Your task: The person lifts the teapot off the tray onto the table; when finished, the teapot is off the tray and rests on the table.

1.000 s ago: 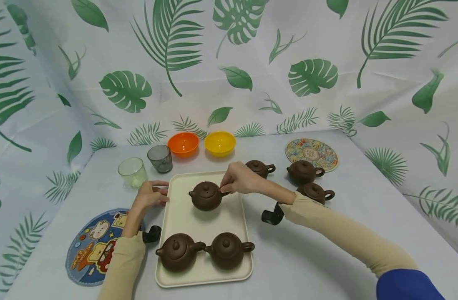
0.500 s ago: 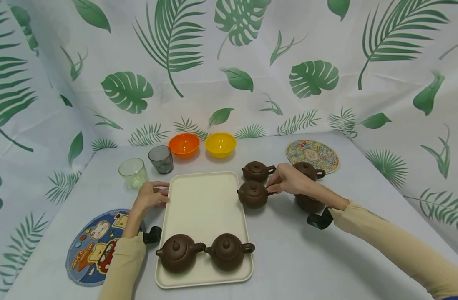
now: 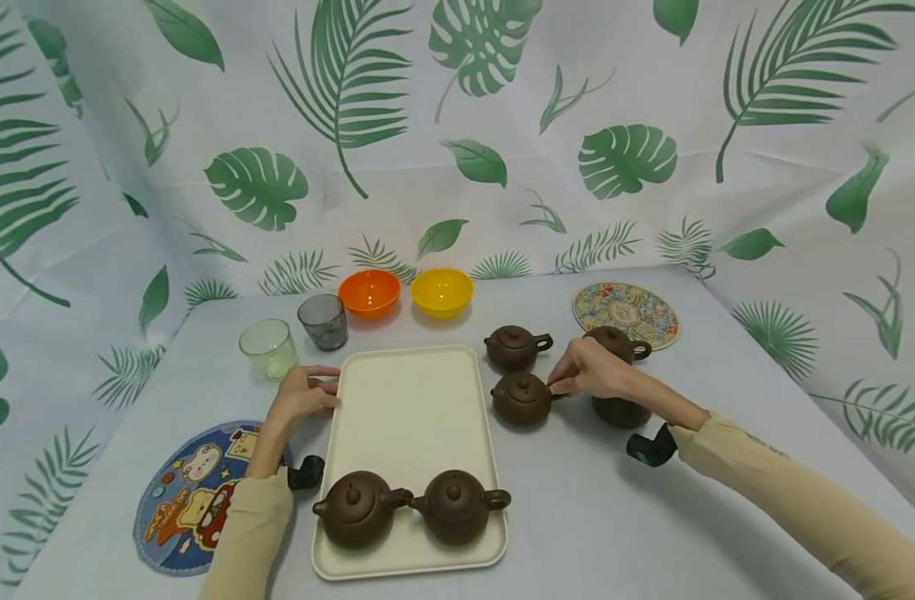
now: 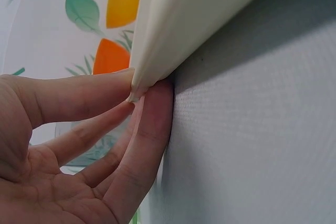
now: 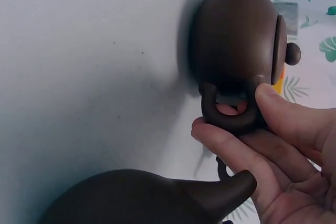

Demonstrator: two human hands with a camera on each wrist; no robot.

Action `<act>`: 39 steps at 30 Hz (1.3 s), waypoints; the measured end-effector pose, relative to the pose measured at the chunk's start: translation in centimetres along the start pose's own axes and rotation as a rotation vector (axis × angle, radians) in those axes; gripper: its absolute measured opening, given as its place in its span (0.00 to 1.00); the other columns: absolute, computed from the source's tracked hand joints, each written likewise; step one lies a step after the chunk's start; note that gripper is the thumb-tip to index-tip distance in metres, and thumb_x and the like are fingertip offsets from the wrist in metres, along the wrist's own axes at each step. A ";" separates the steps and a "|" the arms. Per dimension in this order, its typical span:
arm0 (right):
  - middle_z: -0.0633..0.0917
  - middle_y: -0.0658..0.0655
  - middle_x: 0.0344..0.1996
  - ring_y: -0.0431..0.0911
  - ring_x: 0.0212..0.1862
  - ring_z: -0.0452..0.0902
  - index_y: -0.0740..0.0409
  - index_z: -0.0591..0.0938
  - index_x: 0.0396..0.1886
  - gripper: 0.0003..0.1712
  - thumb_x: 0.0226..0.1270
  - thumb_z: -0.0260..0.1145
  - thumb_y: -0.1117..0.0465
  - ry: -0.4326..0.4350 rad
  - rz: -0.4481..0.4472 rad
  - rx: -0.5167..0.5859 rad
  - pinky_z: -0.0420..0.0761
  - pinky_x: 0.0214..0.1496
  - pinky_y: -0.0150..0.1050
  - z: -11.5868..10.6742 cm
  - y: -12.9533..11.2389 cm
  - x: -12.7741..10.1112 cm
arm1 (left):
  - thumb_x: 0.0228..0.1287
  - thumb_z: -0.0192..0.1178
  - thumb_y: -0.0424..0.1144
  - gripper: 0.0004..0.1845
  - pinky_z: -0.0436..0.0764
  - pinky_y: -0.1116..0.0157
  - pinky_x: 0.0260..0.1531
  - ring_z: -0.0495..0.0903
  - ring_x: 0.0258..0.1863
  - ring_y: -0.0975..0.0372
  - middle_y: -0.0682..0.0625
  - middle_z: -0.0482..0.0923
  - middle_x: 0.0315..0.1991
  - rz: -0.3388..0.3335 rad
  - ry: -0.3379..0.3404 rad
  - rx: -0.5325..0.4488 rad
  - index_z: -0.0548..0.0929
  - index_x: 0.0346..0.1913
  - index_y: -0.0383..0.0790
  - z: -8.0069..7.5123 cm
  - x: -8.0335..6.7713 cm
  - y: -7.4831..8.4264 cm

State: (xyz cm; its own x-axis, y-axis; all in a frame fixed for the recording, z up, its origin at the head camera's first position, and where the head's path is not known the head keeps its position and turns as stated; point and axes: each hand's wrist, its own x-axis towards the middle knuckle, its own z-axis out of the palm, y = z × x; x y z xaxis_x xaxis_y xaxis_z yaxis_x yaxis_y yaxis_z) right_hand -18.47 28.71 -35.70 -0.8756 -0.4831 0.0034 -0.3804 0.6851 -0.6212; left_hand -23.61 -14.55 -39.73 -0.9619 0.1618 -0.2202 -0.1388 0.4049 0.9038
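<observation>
My right hand (image 3: 596, 369) pinches the handle of a dark brown teapot (image 3: 522, 400) just right of the tray. In the right wrist view thumb and fingers close round the handle of this teapot (image 5: 236, 35), which stands upright at the table surface. My left hand (image 3: 302, 396) holds the left rim of the cream tray (image 3: 412, 400); in the left wrist view the thumb is at the rim and a finger (image 4: 152, 124) lies under the tray edge (image 4: 173, 30). Two more brown teapots, a left one (image 3: 357, 510) and a right one (image 3: 457, 507), sit at the tray's near end.
Another teapot (image 3: 512, 346) stands behind the held one. Two teapots, one behind (image 3: 615, 340) and one nearer (image 3: 621, 412), are partly hidden by my right hand. A green glass (image 3: 268, 348), grey glass (image 3: 323, 322), orange bowl (image 3: 370, 293), yellow bowl (image 3: 442, 292) and round mats stand around.
My right hand has moved right with the teapot, from above the tray to the table beside it, shifting slightly further right in the last half second. The left hand stays at the tray rim.
</observation>
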 end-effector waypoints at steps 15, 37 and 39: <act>0.88 0.54 0.25 0.38 0.26 0.81 0.65 0.89 0.30 0.04 0.56 0.71 0.68 0.063 0.017 -0.072 0.78 0.26 0.31 -0.2 -0.7 0.0 | 0.51 0.62 0.19 0.28 0.85 0.63 0.29 0.83 0.24 0.60 0.35 0.82 0.36 0.004 0.000 0.010 0.73 0.59 0.22 0.1 0.0 -0.2; 0.89 0.52 0.32 0.36 0.35 0.85 0.65 0.88 0.36 0.12 0.58 0.72 0.60 -0.056 -0.106 0.283 0.84 0.37 0.29 7.8 -8.8 -4.5 | 0.50 0.63 0.20 0.28 0.86 0.62 0.31 0.83 0.26 0.61 0.36 0.82 0.36 0.025 0.007 0.035 0.74 0.58 0.22 0.0 0.2 -0.4; 0.89 0.52 0.32 0.36 0.35 0.85 0.65 0.88 0.36 0.12 0.58 0.72 0.60 -0.060 -0.109 0.302 0.84 0.37 0.29 8.5 -8.9 -4.9 | 0.50 0.63 0.20 0.28 0.86 0.62 0.30 0.83 0.26 0.61 0.36 0.82 0.36 0.026 0.006 0.034 0.74 0.58 0.22 0.0 0.2 -0.4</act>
State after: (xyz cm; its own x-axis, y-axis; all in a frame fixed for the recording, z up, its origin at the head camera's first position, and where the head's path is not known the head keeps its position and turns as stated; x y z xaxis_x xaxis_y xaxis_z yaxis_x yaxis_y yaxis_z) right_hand -8.26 20.32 -36.80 -0.8120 -0.5821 0.0421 -0.3575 0.4391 -0.8243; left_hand -23.78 -14.65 -40.11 -0.9666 0.1669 -0.1942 -0.1057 0.4308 0.8963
